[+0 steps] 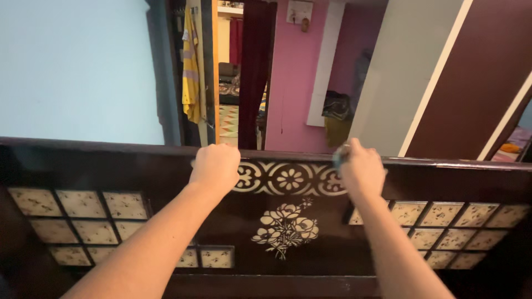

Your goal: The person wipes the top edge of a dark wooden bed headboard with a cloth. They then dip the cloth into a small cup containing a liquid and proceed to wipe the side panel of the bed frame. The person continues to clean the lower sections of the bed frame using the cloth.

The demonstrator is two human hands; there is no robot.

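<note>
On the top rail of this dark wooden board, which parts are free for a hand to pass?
The top rail is bare left of the left hand, and again right of the right hand, which holds a bluish item. The short stretch between the hands, above the carved floral band, is tightest.

Dark wooden headboard [111, 166], glossy finish, top rail running the full width. Centre: cream cut-out band of round floral medallions [290, 178], cream flower-spray inlay [285, 227] just below it. Either side: grids of cream speckled square tiles, left grid [83, 221], right grid [454, 224]. Left hand [215, 166] rests closed on the top rail; right hand [361, 169] presses a small bluish cloth [339, 155] against it.
</note>
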